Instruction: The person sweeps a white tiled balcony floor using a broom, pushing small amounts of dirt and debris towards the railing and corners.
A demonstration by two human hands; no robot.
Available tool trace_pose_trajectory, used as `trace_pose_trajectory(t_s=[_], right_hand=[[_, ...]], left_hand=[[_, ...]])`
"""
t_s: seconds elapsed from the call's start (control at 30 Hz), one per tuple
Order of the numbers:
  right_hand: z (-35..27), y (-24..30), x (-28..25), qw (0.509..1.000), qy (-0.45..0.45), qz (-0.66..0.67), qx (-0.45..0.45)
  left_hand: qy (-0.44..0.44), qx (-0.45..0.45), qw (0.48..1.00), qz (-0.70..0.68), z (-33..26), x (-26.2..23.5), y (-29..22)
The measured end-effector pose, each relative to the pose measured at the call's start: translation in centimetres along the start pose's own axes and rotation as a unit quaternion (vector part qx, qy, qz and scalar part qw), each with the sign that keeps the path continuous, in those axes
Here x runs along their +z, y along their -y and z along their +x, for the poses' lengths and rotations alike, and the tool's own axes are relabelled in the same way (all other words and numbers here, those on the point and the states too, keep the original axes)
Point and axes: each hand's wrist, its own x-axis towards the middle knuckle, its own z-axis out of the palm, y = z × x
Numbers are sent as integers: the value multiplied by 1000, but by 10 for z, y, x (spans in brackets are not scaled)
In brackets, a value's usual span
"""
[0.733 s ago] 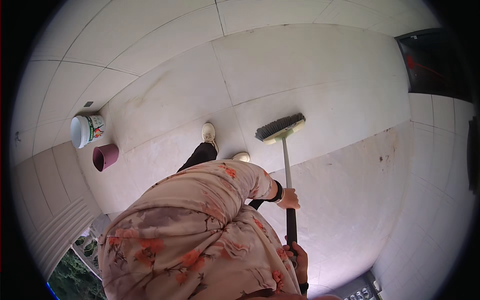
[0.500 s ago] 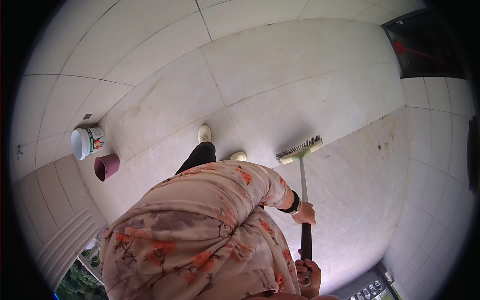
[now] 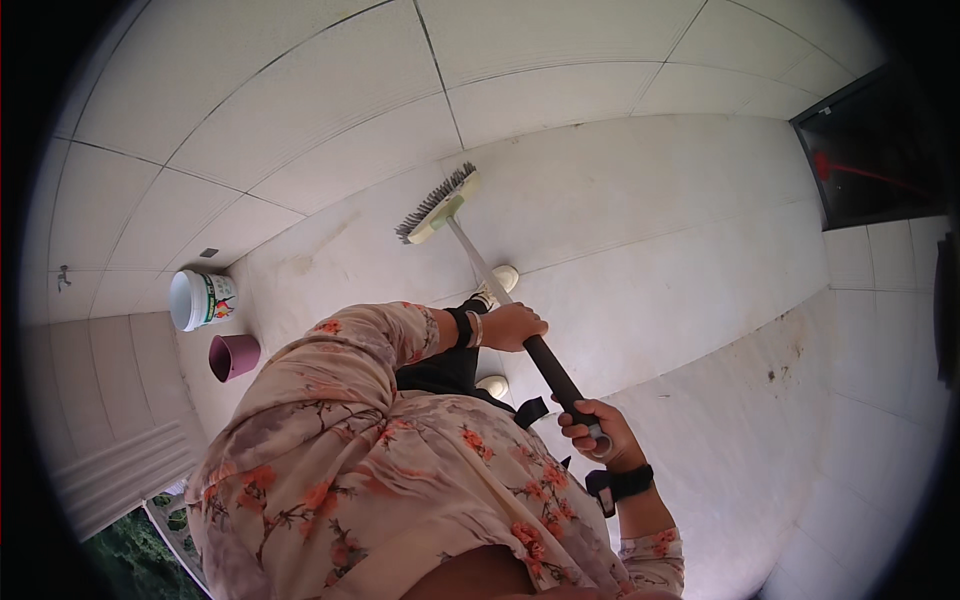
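A long-handled floor brush slants up and left from my hands. Its head is cream and pale green with grey bristles turned toward the far left. Whether the bristles touch the floor I cannot tell. My left hand is wrapped round the handle where the pale shaft meets the dark grip. Lower down, at the butt end with its grey loop, my right hand is closed round the dark grip. The shaft passes close to one of my cream shoes.
A white bucket and a purple bin stand by the left wall. Tiled wall runs along the far side of the stained floor. A dark-framed opening with a red long-handled thing is at far right.
The brush head has swung from the right side across to the far left, near the wall base. Both hands moved left and away with it, still gripping the handle.
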Motion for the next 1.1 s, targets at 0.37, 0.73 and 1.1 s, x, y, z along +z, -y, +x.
trace_pose_trajectory(t_s=[0.37, 0.73, 1.1], right_hand=[[107, 63, 57, 996, 66, 55, -22], [-59, -99, -17, 988, 4, 54, -143], [-26, -56, -29, 977, -41, 72, -194]], left_hand=[[-50, -107, 991, 54, -4, -49, 101], [68, 100, 990, 75, 24, 5, -88], [22, 49, 994, 99, 62, 27, -36]])
